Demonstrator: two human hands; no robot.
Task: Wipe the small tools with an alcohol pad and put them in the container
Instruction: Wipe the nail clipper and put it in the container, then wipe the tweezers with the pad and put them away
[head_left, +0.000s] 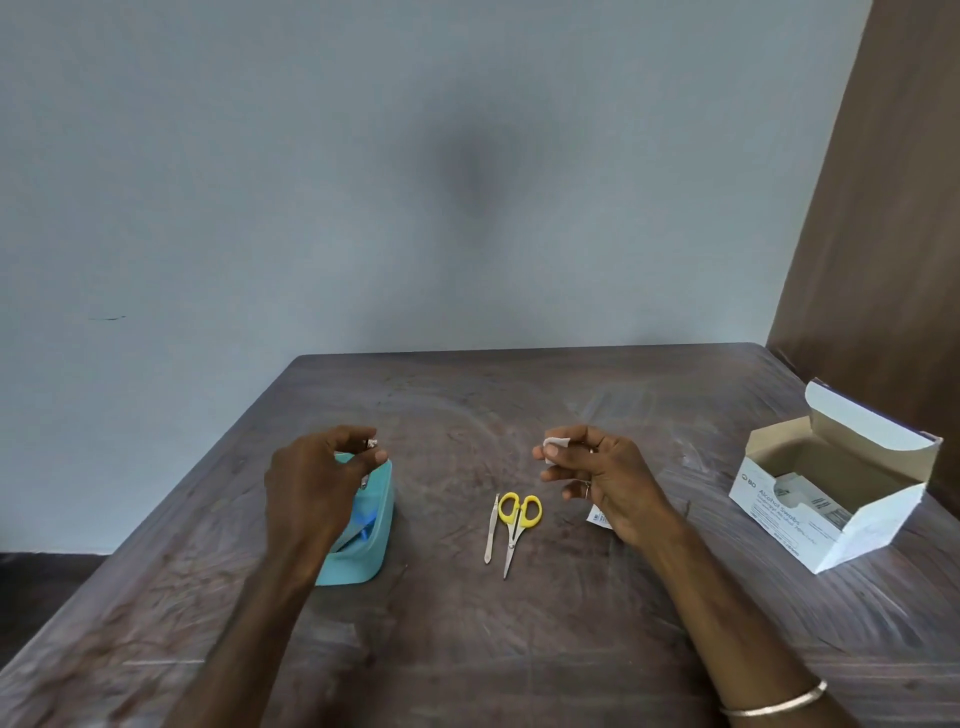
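Note:
My left hand (317, 478) hovers over the teal container (371, 540) and pinches a small metal tool (370, 457), mostly hidden by my fingers. A white alcohol pad (556, 443) sits folded between the fingertips of my right hand (597, 473), to the right of the container. Yellow-handled scissors (517, 525) lie on the table between my hands, blades pointing toward me. Metal tweezers (491, 530) lie just left of the scissors. Something blue shows inside the container, partly covered by my wrist.
An open white box of alcohol swabs (826, 493) stands at the right of the dark wooden table (467, 649). A torn pad wrapper (597, 518) peeks out under my right hand. A grey wall rises behind the table's far edge.

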